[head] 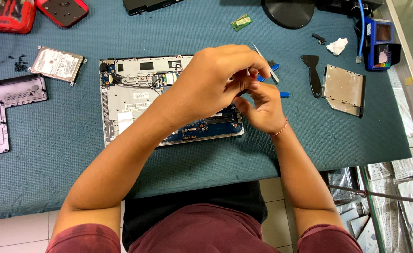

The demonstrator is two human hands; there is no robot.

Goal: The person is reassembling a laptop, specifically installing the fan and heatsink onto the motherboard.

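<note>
An opened laptop base (136,100) is laid on the teal table (65,154), with its circuit board exposed. Both hands are kept together above its right part. The left hand (211,82) is curled, and its fingers (255,63) are closed around metal tweezers (262,58), whose thin tip is seen pointing up and left. The right hand (262,107) is placed just under it, with its fingers (244,84) pinched near the tweezers; what is held there cannot be told. A hard drive (56,63) is lying to the left of the laptop, and a black pry tool (313,72) beside an optical drive (343,89) to the right.
</note>
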